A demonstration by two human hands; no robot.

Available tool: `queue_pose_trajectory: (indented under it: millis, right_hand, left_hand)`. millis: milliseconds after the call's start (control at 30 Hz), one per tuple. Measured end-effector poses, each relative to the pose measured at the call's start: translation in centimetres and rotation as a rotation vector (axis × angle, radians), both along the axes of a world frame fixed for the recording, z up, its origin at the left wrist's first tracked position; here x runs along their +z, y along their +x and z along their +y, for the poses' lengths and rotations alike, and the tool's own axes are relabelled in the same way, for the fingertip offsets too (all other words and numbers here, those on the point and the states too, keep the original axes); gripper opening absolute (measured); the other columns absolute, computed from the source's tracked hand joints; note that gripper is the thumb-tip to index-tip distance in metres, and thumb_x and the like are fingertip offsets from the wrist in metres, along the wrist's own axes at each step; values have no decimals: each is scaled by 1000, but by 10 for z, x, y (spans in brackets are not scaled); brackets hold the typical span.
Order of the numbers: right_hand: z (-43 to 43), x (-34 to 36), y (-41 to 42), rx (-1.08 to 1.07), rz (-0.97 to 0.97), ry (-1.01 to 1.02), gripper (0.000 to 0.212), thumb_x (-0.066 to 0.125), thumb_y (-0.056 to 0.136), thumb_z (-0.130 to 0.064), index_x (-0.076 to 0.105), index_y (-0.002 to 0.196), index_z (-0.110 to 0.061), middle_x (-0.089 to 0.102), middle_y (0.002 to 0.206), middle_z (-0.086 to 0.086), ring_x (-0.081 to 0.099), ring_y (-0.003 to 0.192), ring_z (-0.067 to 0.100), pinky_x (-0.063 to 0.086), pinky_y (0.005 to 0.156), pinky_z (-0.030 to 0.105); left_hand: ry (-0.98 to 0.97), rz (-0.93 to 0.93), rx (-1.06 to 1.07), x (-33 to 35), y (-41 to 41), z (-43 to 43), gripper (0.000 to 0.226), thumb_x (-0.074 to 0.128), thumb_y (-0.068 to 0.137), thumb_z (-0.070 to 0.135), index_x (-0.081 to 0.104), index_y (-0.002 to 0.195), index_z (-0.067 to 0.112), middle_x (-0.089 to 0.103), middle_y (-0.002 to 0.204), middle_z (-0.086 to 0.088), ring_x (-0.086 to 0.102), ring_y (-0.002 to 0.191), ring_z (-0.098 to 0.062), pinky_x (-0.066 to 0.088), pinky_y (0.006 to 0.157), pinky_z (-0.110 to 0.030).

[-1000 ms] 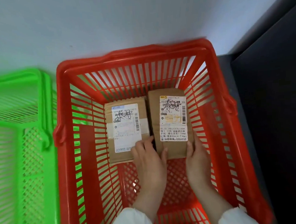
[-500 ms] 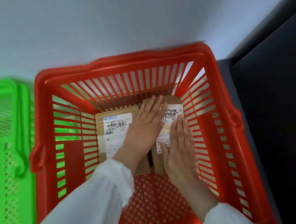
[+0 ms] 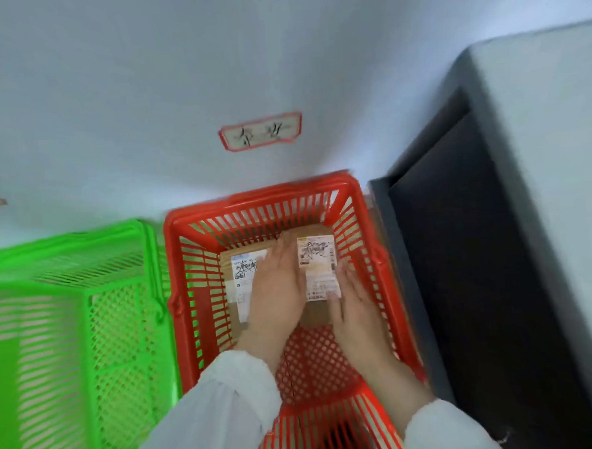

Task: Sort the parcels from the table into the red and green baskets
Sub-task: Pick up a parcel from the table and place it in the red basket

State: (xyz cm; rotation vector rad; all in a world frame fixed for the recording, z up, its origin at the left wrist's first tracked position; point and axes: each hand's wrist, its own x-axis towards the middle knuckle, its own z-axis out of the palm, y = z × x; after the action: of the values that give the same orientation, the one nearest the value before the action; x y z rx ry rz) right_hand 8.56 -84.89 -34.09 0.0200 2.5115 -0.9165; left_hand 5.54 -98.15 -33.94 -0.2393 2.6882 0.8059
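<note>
On the left stands the green basket (image 3: 86, 304), touching the red basket (image 3: 185, 298) beside it. In the red basket's far half two brown parcels lie side by side: the left parcel (image 3: 237, 279) and the right parcel (image 3: 319, 267), each with a white label. The left hand (image 3: 279, 290) lies flat and open, fingers together, over the seam between them. The right hand (image 3: 352, 303), also open, rests its fingers against the right parcel's near right edge. Farther right stands a dark cabinet (image 3: 477, 249).

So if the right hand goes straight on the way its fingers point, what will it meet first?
Probably the right parcel its fingertips already touch; beyond it, the red basket far wall. Depth is unclear.
</note>
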Motion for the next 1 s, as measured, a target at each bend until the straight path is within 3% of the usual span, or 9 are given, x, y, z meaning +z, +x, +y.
queue_pose_trajectory:
  millis: [67, 133, 300, 433, 533, 633, 767, 867, 1000]
  right_hand:
    - [1, 65, 13, -91, -43, -94, 52, 30, 97, -38, 32, 146, -20, 32, 152, -2, 28, 140, 11, 24, 116, 33]
    - [2, 131, 24, -163, -62, -156, 43, 38, 98, -29, 44, 139, -18, 46, 143, -1, 40, 132, 12, 31, 112, 31]
    - [16, 289, 55, -399, -232, -335, 33, 43, 97, -29, 55, 126, -19, 58, 122, -6, 52, 110, 6, 38, 96, 21]
    - [36, 370, 89, -606, -317, -439, 30, 48, 94, -38, 59, 118, -24, 62, 113, -5, 58, 104, 11, 48, 93, 32]
    - [58, 417, 117, -721, -287, -490, 29, 49, 93, -39, 60, 114, -21, 65, 107, -2, 62, 98, 14, 52, 80, 28]
    - [84, 456, 146, -846, -229, -583, 21, 48, 95, -33, 61, 102, -18, 66, 97, -6, 62, 88, 7, 47, 69, 18]
    - [129, 501, 188, -1019, -189, -665, 13, 50, 95, -27, 61, 91, -22, 68, 92, -5, 64, 88, 10, 51, 74, 21]
    - [174, 530, 218, -1111, -154, -730, 21, 52, 94, -26, 62, 108, -13, 69, 104, 1, 64, 99, 16, 52, 89, 32]
    - [249, 556, 253, -1202, -88, -796, 26, 53, 94, -26, 60, 113, -10, 69, 106, 1, 65, 101, 18, 52, 89, 32]
  left_hand:
    - [169, -68, 239, 69, 21, 6, 38, 41, 96, 19, 46, 134, 14, 49, 138, -8, 42, 130, -26, 31, 106, -34]
    - [283, -185, 400, 139, 39, 16, 34, 43, 96, 17, 51, 128, 11, 55, 132, -6, 49, 124, -23, 34, 99, -27]
    - [404, -251, 534, 284, 87, 36, 29, 46, 95, 15, 58, 121, 6, 61, 121, -6, 55, 113, -19, 34, 85, -16]
    - [562, -258, 632, 372, 117, 61, 19, 48, 94, 17, 62, 107, 15, 65, 109, -2, 58, 96, -13, 43, 75, -18]
    - [696, -293, 685, 415, 144, 85, 13, 48, 94, 17, 60, 98, 22, 66, 110, -7, 62, 102, -19, 48, 94, -36]
    - [767, -335, 657, 445, 171, 114, 17, 43, 97, 17, 57, 108, 16, 64, 116, -7, 61, 107, -19, 45, 95, -32]
    - [912, -423, 676, 484, 199, 157, 29, 37, 100, 14, 52, 122, 5, 58, 127, -13, 55, 118, -26, 40, 96, -32]
    - [927, -430, 626, 508, 215, 198, 27, 36, 99, 11, 52, 120, 3, 59, 125, -13, 58, 99, -18, 42, 86, -25]
    - [945, -438, 521, 527, 228, 273, 25, 35, 99, 9, 53, 115, 3, 59, 124, -16, 57, 88, -20, 40, 67, -21]
